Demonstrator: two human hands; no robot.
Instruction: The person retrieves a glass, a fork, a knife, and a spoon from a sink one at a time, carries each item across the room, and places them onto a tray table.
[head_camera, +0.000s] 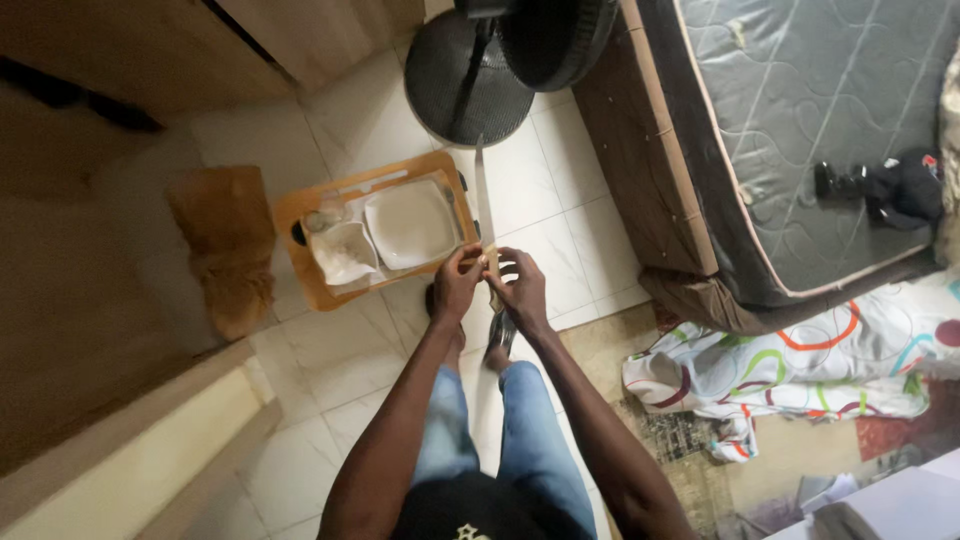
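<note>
I stand over a tiled floor and hold a long knife (481, 195) with its blade pointing away from me. My right hand (520, 288) grips the knife's handle. My left hand (455, 283) pinches a small pale piece of something against the blade near the handle; what the piece is I cannot tell. Just beyond my hands an orange tray (300, 280) lies on the floor, bearing a white square plate (410, 224) and a clear plastic bag (340, 255) with white contents.
A black fan base (465, 80) stands on the floor behind the tray. A mattress on a brown bed frame (650, 170) fills the right side, with a patterned sheet (780, 370) on the floor below it. A brown paper bag (225, 240) lies left, by wooden cabinets.
</note>
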